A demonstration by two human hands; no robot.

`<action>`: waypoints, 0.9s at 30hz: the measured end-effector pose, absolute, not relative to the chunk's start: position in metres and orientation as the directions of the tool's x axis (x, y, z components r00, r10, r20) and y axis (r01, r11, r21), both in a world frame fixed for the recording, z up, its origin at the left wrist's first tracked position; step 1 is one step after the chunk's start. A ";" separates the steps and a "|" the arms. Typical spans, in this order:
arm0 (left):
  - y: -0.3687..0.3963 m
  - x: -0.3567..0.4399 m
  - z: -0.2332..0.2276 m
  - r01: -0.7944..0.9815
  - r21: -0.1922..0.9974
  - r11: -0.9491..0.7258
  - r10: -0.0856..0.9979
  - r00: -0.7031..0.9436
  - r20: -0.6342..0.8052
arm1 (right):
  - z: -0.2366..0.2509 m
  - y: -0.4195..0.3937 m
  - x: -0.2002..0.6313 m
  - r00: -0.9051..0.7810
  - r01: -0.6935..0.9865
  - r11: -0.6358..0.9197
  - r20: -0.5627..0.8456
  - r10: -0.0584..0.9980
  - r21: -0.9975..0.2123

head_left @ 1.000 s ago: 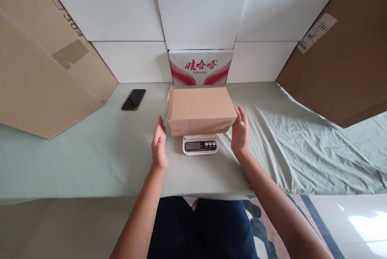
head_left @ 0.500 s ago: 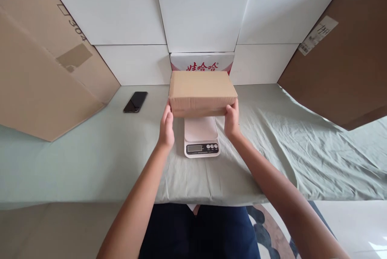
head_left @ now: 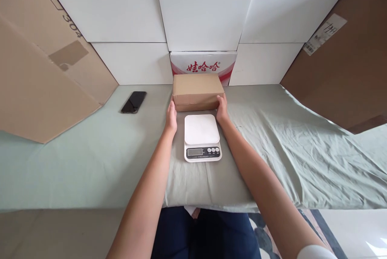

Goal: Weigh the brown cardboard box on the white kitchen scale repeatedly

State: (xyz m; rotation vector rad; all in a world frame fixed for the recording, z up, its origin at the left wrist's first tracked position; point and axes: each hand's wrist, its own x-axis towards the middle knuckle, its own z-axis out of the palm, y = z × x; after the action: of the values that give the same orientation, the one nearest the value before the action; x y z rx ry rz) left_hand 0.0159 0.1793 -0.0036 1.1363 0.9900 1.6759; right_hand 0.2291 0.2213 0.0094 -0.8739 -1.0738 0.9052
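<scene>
A brown cardboard box (head_left: 198,85) is gripped between my two hands, just behind the scale. My left hand (head_left: 171,117) presses on its left side, fingers partly hidden along the box. On the right front corner my right hand (head_left: 222,108) has its thumb on the front face, the other fingers hidden along the side. The white digital kitchen scale (head_left: 202,130) sits in front of the box with its plate bare. Its small display (head_left: 195,152) and buttons face me; no digits can be made out.
A black phone (head_left: 134,102) lies on the green cloth (head_left: 90,150) to the left. Large cardboard panels stand at the left (head_left: 54,73) and right (head_left: 344,65). White panels (head_left: 205,9) and a white box with red lettering (head_left: 202,63) close off the back.
The cardboard box has moved back and down, away from above the scale, with both hands still on it. The scale's plate now shows fully.
</scene>
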 end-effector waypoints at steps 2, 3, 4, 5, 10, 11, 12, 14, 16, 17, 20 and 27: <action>0.179 0.018 -0.003 -0.213 0.927 -0.307 0.945 -0.185 0.270 | 0.009 0.221 0.232 0.229 -0.162 0.366 0.326 0.917 -0.916; 0.180 0.018 -0.003 -0.212 0.930 -0.301 0.948 -0.173 0.267 | 0.009 0.221 0.233 0.233 -0.158 0.363 0.322 0.917 -0.918; 0.180 0.019 -0.003 -0.212 0.934 -0.289 0.952 -0.168 0.256 | 0.008 0.222 0.233 0.236 -0.155 0.362 0.321 0.917 -0.919; 0.181 0.019 -0.003 -0.212 0.939 -0.271 0.957 -0.167 0.238 | 0.008 0.222 0.233 0.239 -0.154 0.364 0.323 0.916 -0.919; 0.183 0.011 -0.003 -0.225 0.952 -0.208 0.970 -0.171 0.171 | 0.003 0.228 0.237 0.237 -0.178 0.378 0.333 0.913 -0.909; 0.183 0.009 -0.003 -0.218 0.953 -0.209 0.969 -0.178 0.171 | 0.002 0.230 0.239 0.252 -0.194 0.370 0.318 0.914 -0.909; 0.182 0.005 -0.002 -0.209 0.955 -0.210 0.966 -0.192 0.171 | 0.001 0.232 0.241 0.269 -0.212 0.358 0.298 0.916 -0.909; 0.180 -0.001 -0.001 -0.188 0.959 -0.211 0.961 -0.219 0.168 | -0.002 0.235 0.247 0.293 -0.249 0.332 0.255 0.921 -0.910; 0.179 -0.006 -0.001 -0.175 0.962 -0.210 0.960 -0.225 0.169 | -0.004 0.238 0.250 0.294 -0.264 0.317 0.237 0.926 -0.911; 0.178 -0.008 -0.001 -0.172 0.962 -0.210 0.960 -0.222 0.170 | -0.005 0.239 0.251 0.290 -0.263 0.317 0.238 0.927 -0.911; 0.178 -0.008 -0.001 -0.165 0.965 -0.203 0.964 -0.208 0.167 | -0.007 0.239 0.251 0.276 -0.240 0.333 0.265 0.924 -0.912; 0.178 0.000 0.000 -0.177 0.960 -0.216 0.968 -0.167 0.187 | -0.001 0.230 0.246 0.241 -0.203 0.372 0.322 0.915 -0.906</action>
State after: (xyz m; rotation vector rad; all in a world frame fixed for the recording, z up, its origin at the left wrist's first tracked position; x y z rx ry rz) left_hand -0.0004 0.1781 -0.0002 1.1326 1.0645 1.5565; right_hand 0.2459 0.2302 -0.0011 -0.8619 -1.0357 0.9111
